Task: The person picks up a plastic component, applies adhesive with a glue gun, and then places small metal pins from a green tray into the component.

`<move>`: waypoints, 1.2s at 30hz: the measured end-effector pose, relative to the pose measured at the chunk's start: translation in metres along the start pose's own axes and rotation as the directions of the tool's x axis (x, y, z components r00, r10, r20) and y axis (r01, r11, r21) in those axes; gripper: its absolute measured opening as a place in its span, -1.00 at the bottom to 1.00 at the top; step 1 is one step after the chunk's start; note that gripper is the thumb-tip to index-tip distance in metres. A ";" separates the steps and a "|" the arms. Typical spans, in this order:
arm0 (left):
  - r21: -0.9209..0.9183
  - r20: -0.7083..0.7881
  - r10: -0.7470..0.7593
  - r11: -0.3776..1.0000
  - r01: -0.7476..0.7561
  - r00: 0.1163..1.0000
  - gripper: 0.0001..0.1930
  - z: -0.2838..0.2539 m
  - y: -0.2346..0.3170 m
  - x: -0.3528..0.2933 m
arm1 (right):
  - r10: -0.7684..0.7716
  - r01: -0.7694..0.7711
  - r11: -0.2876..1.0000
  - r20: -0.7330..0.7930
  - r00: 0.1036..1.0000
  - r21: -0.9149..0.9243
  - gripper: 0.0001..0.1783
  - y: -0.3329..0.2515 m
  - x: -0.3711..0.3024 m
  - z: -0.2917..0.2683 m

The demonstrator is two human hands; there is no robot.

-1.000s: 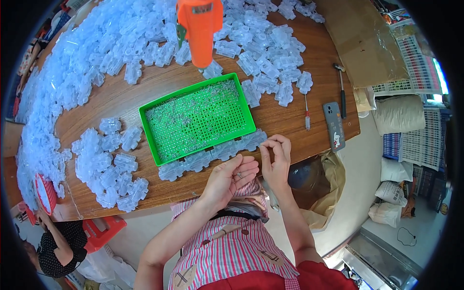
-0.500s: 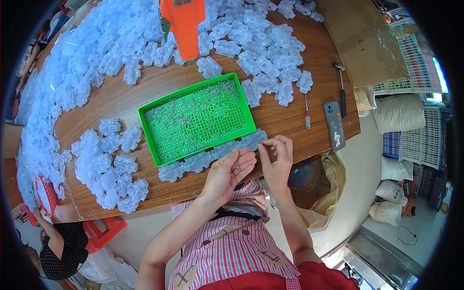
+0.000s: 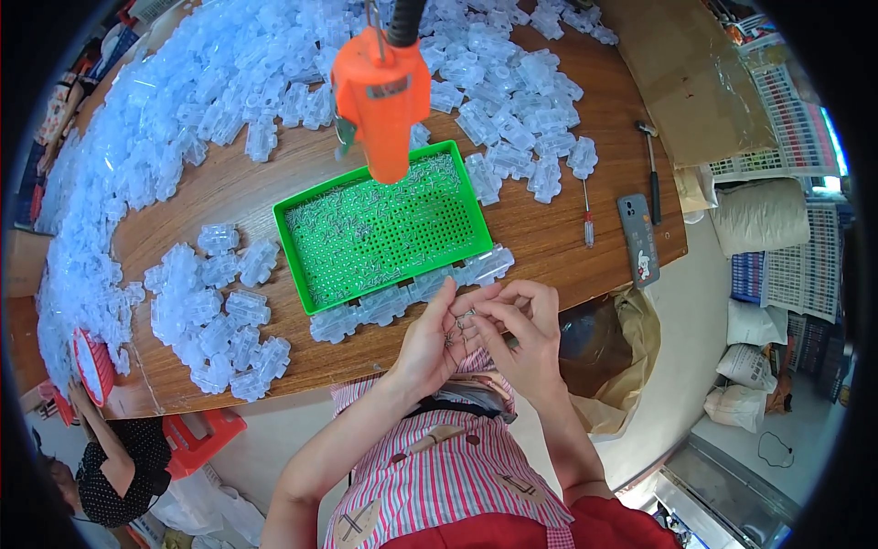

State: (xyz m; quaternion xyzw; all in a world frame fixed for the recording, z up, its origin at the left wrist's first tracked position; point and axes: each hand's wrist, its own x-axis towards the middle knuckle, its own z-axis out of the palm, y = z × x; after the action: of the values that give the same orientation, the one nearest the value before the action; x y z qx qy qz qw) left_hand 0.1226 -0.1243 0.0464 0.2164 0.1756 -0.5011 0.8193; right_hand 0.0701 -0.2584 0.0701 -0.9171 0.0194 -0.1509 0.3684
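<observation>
My left hand [image 3: 428,346] is cupped palm up in front of the table edge, holding several small screws [image 3: 453,336] in its palm. Above that palm my right hand [image 3: 535,337] has its thumb and fingertips pinched together; whatever they grip is too small to make out. Just beyond both hands, a row of clear plastic parts [image 3: 384,304] lies along the near side of a green perforated tray [image 3: 291,270]. Many small metal screws [image 3: 343,224] are scattered in the tray. An orange power screwdriver [image 3: 382,105] hangs over its far side, touched by neither hand.
Clear parts form a big heap [image 3: 192,101] at back and left, and a smaller pile [image 3: 219,311] nearer. On the right lie a screwdriver [image 3: 588,229], a hammer [image 3: 653,178] and a phone [image 3: 638,240]. Another person [image 3: 114,462] is at lower left.
My right hand has moved left from the end of the row to the left palm. The hanging orange screwdriver has swung nearer, over the tray.
</observation>
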 end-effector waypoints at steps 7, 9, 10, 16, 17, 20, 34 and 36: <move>0.149 -0.046 0.072 0.987 -0.064 0.996 -0.40 0.009 0.000 -0.008 | -0.064 0.068 0.989 0.033 0.997 -0.132 -0.77 -0.010 0.004 -0.003; 0.191 -0.062 0.130 0.975 -0.116 0.990 -0.42 0.008 -0.005 -0.008 | -0.043 0.048 0.992 0.050 0.998 -0.117 -0.77 -0.011 0.005 -0.002; 0.190 -0.063 0.127 0.975 -0.113 0.990 -0.42 0.007 -0.006 -0.008 | -0.020 0.027 0.994 0.065 0.998 -0.104 -0.77 -0.011 0.004 -0.002; 0.101 -0.124 0.090 0.992 -0.077 0.988 -0.60 0.010 -0.007 -0.004 | 0.108 -0.108 0.994 -0.015 0.994 0.020 -0.78 0.001 0.000 -0.002; 0.101 -0.127 0.085 0.992 -0.073 0.988 -0.67 0.009 -0.010 -0.002 | 0.115 -0.116 0.993 -0.020 0.993 -0.012 -0.79 -0.001 0.001 -0.004; 0.133 -0.095 0.042 0.991 -0.029 0.995 -0.74 -0.005 -0.015 0.002 | 0.053 -0.053 0.994 -0.003 0.999 -0.097 -0.79 0.003 0.002 -0.007; 0.382 -0.215 0.083 0.924 0.006 0.973 -0.71 -0.005 0.001 0.003 | 0.026 -0.023 0.983 0.015 1.000 -0.185 -0.83 -0.015 0.012 -0.016; 0.412 -0.195 0.118 0.911 -0.028 0.974 -0.70 -0.006 0.000 0.005 | 0.000 0.011 0.981 0.058 0.998 -0.194 -0.76 -0.010 0.011 -0.014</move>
State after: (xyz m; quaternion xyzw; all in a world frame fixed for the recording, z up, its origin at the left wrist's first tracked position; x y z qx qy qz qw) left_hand 0.1239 -0.1244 0.0386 0.4414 0.1473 -0.4689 0.7507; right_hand 0.0761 -0.2622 0.0893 -0.9527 0.0210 -0.1226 0.2773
